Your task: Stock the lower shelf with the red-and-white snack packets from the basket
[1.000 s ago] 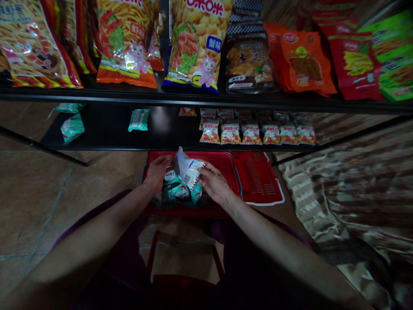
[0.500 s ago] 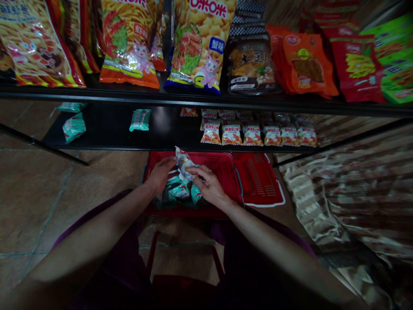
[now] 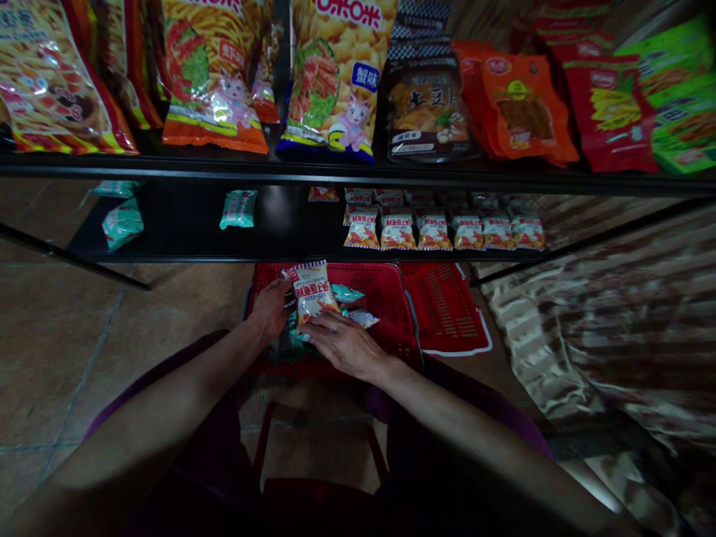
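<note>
A white and orange snack packet with red lettering is held upright over the red shopping basket. My right hand is closed on its lower end. At its upper left edge, my left hand has its fingers closed on the packet as well; another packet's red corner shows beside those fingers. Teal packets, among them one behind the held packet, lie in the basket. A pale packet lies by my right hand. The basket's left part is partly hidden by my hands.
On the black lower shelf stand rows of white and orange packets and a few teal packets. Large snack bags fill the upper shelf. A second red basket is at the right, near a striped curtain.
The packet has been turned so its printed front faces me. My left hand has closed on its edge, and my right hand has moved down to its bottom. The view has shifted slightly.
</note>
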Tool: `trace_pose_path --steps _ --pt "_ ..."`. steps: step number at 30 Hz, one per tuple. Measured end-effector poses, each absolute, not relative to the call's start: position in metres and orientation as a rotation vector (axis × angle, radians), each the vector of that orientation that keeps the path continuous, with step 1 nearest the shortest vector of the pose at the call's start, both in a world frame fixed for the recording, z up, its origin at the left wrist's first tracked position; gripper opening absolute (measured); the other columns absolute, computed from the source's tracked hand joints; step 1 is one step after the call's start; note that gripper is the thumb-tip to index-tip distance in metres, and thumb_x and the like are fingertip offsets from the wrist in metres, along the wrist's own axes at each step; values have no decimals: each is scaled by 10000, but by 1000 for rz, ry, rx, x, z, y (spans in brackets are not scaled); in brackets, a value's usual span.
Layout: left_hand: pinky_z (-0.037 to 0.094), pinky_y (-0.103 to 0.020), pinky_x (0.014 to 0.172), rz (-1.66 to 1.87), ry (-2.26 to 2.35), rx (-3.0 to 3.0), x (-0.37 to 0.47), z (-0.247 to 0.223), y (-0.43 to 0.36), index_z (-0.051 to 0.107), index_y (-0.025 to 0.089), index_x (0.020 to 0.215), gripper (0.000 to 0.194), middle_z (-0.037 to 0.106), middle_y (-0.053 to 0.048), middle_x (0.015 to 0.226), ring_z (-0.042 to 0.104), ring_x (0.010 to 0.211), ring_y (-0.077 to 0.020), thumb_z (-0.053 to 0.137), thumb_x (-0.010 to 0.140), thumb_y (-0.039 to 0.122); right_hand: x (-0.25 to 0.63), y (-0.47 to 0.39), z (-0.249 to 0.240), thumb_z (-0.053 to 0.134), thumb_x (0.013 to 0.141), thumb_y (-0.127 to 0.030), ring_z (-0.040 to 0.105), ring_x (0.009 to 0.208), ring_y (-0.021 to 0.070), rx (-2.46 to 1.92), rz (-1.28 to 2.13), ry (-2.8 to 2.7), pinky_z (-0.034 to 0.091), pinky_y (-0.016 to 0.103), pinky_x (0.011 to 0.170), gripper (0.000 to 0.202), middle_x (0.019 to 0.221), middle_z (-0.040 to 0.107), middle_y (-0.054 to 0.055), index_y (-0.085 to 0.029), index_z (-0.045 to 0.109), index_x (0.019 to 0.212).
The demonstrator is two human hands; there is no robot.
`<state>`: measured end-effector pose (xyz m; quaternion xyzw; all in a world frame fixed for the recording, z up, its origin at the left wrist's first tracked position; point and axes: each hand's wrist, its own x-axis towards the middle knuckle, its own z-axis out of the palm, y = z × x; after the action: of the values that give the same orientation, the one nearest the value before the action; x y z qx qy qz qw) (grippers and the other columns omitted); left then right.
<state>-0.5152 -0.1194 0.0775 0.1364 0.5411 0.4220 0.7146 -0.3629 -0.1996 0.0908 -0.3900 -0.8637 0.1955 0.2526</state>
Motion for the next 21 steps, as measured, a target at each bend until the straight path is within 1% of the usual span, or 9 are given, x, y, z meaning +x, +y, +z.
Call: trace_pose_path --steps 4,7,10,13,16,21 --pt "463 -261 595 956 1192 273 -515 78 -119 548 177 718 80 613 -7 674 576 592 -128 534 794 155 -359 -194 93 469 903 -235 599 914 191 -1286 580 -1907 500 363 835 246 964 651 72 -235 615 1101" --pt "471 -280 621 1002 1180 242 -515 76 -118 548 175 706 86 607 2 664 571 570 -124 549 783 137 -353 -185 84 531 863 -306 590 909 182 -1513 705 -1445 495 362 844 230 979 634 65 -231 618 1061" --pt "472 -279 624 1028 1158 237 -516 74 -117 547 175 710 71 603 10 658 568 563 -119 598 752 148 -349 -177 73 615 789 -389 606 904 170 -1587 1141 -934 532 343 790 245 994 644 40 -233 631 978" --pt "471 -260 614 1050 1152 230 -517 74 -115 529 176 715 81 595 19 645 573 571 -110 578 768 140 -351 -176 71 688 726 -428 638 790 154 -1524 1560 -523 573 334 685 252 972 667 22 -227 644 871" --pt "467 -242 601 1075 1165 220 -518 75 -114 521 178 725 93 602 21 649 576 576 -100 534 801 126 -355 -179 76 758 665 -422 647 685 131 -1384 1693 -379 590 319 653 296 920 686 18 -213 652 845" --pt "482 -254 630 1103 1176 212 -521 74 -112 548 183 749 71 608 16 656 587 602 -109 535 810 149 -359 -179 78 826 580 -378 647 694 108 -1297 1725 -387 582 272 667 332 858 697 3 -196 666 807"
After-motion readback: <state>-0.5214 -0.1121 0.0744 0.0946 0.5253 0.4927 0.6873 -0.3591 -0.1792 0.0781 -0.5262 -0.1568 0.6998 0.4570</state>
